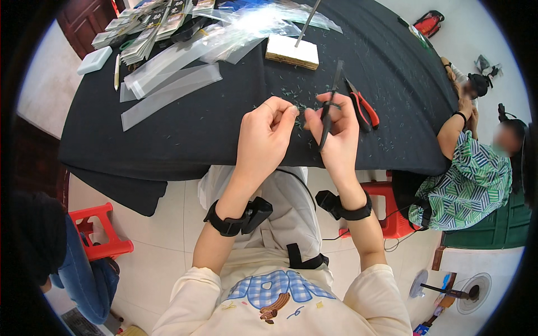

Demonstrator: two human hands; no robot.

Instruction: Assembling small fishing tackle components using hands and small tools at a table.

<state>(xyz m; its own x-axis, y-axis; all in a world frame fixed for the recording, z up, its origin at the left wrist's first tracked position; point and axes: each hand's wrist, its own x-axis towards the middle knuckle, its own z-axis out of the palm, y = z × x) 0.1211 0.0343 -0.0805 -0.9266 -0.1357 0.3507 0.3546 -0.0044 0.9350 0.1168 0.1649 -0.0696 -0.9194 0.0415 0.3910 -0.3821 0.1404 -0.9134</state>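
Close together over the black-covered table [224, 143], both my hands work near its front edge. My left hand [263, 131] is closed, thumb and forefinger pinched at the tips; what sits between them is too small to make out. In my right hand [341, 131] a slim black tool [325, 126], resembling tweezers, runs between the fingers and thumb, one end pointing away and the other toward me. Just right of that hand lie pliers [367, 112] with red handles and dark jaws. Tiny dark green clippings [300, 92] are scattered over the cloth around my fingertips.
Beyond my hands, a wooden block [291, 53] bears an upright metal rod [307, 25]. Clear plastic strips [174, 95], bundled packets [145, 42], a white box [94, 60] and a pen [116, 73] lie left. A person [471, 173] sits at the right; red stools [103, 229] flank me.
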